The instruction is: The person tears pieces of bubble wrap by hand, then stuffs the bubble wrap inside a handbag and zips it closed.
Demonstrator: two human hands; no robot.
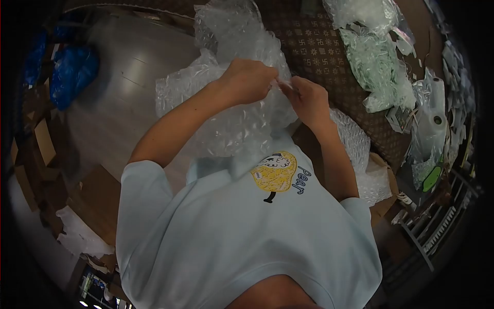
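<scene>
A large crumpled sheet of clear bubble wrap (pixel 231 123) hangs in front of my shirt and spreads up toward the top of the view. My left hand (pixel 249 81) is closed, its fingers pinched on a gathered edge of the wrap. Close beside it, my right hand (pixel 310 100) grips the same gathered edge between thumb and fingers. Only a small twist of plastic shows between the two hands. Whether anything lies inside the wrap I cannot tell.
More clear and greenish plastic wrap (pixel 373 67) lies on a brown patterned surface (pixel 314 38) at right, near a plastic-covered roll (pixel 436 103). Bubble wrap fills a cardboard box (pixel 383 206) by my right arm. At left are a blue plastic bag (pixel 72 74) and cardboard (pixel 92 198).
</scene>
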